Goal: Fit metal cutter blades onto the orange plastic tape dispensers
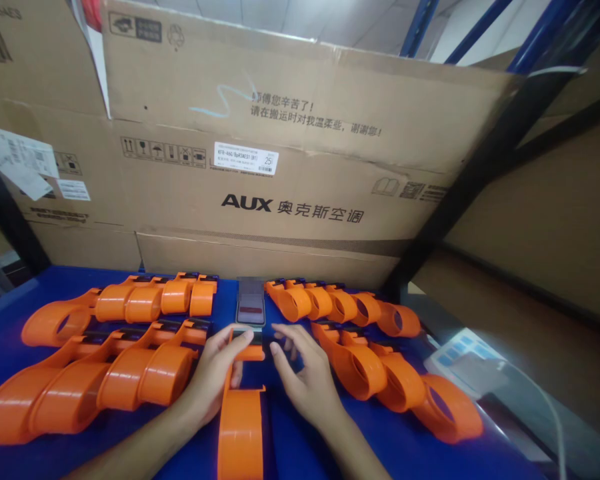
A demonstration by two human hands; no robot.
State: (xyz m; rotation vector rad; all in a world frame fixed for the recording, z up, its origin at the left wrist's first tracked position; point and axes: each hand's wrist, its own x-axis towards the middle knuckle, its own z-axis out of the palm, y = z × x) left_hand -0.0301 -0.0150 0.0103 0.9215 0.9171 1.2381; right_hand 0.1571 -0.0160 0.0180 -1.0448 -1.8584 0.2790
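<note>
My left hand (221, 368) is closed on an orange plastic tape dispenser (241, 430), its thumb lying along the dark part at the top. The wide ring of this dispenser hangs down toward me. To its right, my right hand (303, 370) is apart from it, fingers loosely bent and spread, with nothing in them. Just beyond the hands stands a small grey device (251, 303) with a screen, perhaps a phone; its lower edge is close to the held dispenser.
Several like dispensers lie in two rows on the left (123, 383) and right (360, 370) of the blue tabletop (180, 453). A cardboard panel (300, 180) stands behind. Dark posts (435, 220) rise at the sides. A white-and-blue box (465, 363) and cable sit at right.
</note>
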